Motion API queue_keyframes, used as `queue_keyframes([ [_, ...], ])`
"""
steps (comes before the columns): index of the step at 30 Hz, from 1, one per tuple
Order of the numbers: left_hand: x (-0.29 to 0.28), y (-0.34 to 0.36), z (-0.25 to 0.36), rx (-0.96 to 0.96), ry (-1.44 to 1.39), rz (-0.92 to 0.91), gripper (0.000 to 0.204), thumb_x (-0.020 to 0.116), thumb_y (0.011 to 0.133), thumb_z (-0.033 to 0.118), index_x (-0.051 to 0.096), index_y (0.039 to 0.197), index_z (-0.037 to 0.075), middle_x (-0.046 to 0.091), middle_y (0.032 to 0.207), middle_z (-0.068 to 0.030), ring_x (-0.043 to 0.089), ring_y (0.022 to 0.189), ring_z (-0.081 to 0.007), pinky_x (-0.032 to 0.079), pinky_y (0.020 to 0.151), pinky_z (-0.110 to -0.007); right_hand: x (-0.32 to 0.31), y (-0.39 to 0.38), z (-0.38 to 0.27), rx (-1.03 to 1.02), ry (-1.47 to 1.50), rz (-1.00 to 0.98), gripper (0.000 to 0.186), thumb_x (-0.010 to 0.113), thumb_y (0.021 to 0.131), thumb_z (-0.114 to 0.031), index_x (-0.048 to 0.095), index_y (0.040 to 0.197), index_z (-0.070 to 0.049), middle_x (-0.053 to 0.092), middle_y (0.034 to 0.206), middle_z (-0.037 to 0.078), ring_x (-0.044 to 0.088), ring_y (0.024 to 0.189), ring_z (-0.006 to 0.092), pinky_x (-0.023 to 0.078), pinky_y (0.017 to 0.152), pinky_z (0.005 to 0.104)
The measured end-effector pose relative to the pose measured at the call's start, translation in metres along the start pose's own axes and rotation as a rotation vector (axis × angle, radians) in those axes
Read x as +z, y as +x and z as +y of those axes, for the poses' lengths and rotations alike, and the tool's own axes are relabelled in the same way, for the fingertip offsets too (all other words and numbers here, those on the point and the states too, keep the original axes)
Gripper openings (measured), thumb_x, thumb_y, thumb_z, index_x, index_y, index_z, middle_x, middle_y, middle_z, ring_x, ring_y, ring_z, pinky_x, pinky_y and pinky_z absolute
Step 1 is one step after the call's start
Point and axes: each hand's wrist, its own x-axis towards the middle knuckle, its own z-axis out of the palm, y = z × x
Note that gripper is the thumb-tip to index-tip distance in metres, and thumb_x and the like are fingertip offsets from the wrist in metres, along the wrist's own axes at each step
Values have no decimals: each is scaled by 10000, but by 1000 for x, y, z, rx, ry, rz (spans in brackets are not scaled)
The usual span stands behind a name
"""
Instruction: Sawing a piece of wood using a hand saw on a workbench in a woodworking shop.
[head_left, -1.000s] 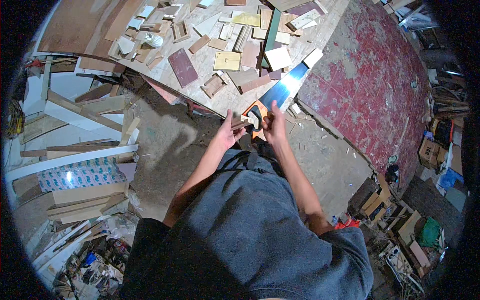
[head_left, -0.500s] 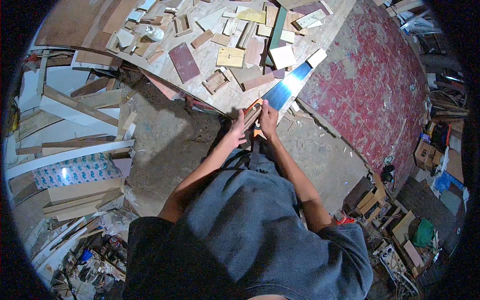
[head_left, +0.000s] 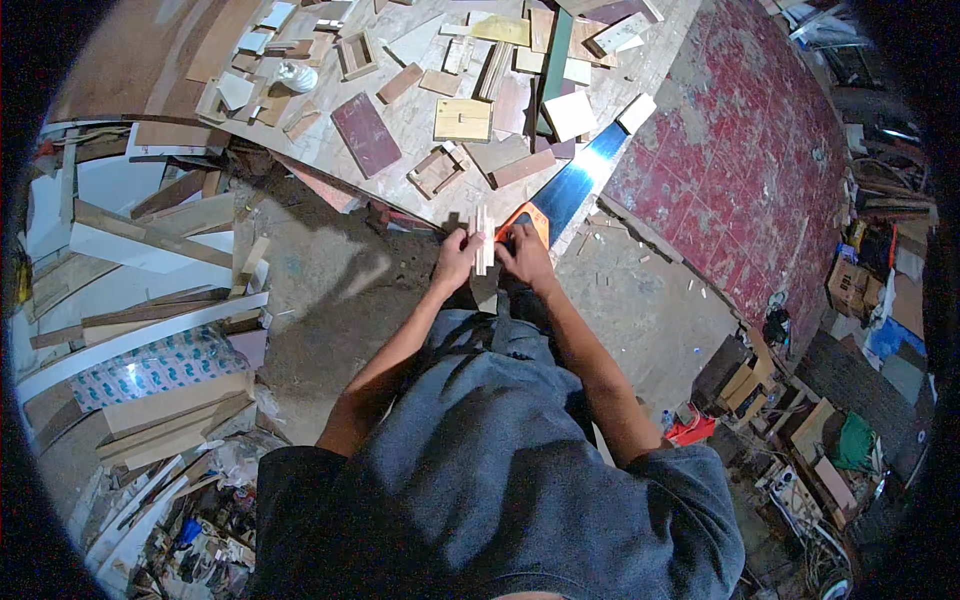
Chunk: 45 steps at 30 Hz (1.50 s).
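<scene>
My left hand [head_left: 453, 264] is closed on a narrow bundle of pale wooden strips [head_left: 482, 240], held upright in the picture just off the bench's near corner. To its right, my right hand [head_left: 524, 258] has curled fingers against the orange-and-black saw handle [head_left: 535, 220], its thumb close to the bundle; what it grips is unclear. The saw's shiny blade [head_left: 585, 175] lies along the right edge of the wooden bench [head_left: 425, 205], with a pale block [head_left: 637, 112] at its tip.
Wood offcuts, blocks and small frames [head_left: 435, 170] cover the bench, with a white bottle-like item [head_left: 298, 77]. Piled boards [head_left: 150, 240] lie at the left, a red tiled slab [head_left: 730, 180] at the right, cluttered scrap and cardboard [head_left: 850, 290] beyond. Concrete floor [head_left: 330, 310] surrounds me.
The bundle has turned from slanted to upright and shifted slightly left, exposing more of the saw handle. My left hand moved left with it; my right hand moved down, away from the bundle's top.
</scene>
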Motion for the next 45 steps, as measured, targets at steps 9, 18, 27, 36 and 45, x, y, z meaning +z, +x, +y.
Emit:
queue_keyframes([
  [9, -41, 15, 1, -66, -104, 88, 433, 644, 984, 367, 515, 767, 16, 457, 688, -7, 420, 663, -108, 398, 601, -326, 17, -19, 27, 88, -124, 8, 628, 794, 756, -154, 467, 1272, -9, 527, 1154, 228, 553, 1075, 436, 486, 924, 484],
  [18, -11, 23, 2, -20, 195, -106, 476, 549, 1019, 457, 586, 1073, -15, 641, 947, -123, 545, 876, -199, 464, 849, -370, -40, -55, -5, 108, 84, 389, 457, 718, 763, -92, 483, 1144, 4, 505, 1004, 219, 559, 919, 451, 482, 745, 490],
  [27, 72, 39, 44, 23, 363, -220, 484, 537, 1016, 456, 520, 993, -27, 594, 900, -271, 562, 816, -390, 461, 807, -461, -93, -89, -1, 6, 159, 511, 364, 610, 780, -28, 512, 1126, 32, 525, 1045, 249, 554, 964, 465, 483, 827, 489],
  [36, 120, 41, 43, 107, 362, -195, 419, 566, 996, 396, 530, 982, -21, 627, 915, -314, 607, 938, -516, 461, 775, -561, -122, -121, 17, -52, 166, 542, 234, 595, 761, 4, 557, 992, 21, 522, 895, 195, 569, 756, 405, 489, 656, 432],
  [45, 187, 66, 56, 255, 588, -285, 345, 558, 1001, 318, 512, 1141, 6, 655, 993, -321, 620, 964, -514, 466, 804, -592, -157, -159, 17, 244, 257, 901, 157, 660, 797, 3, 540, 898, -5, 488, 776, 129, 527, 682, 287, 432, 605, 376],
])
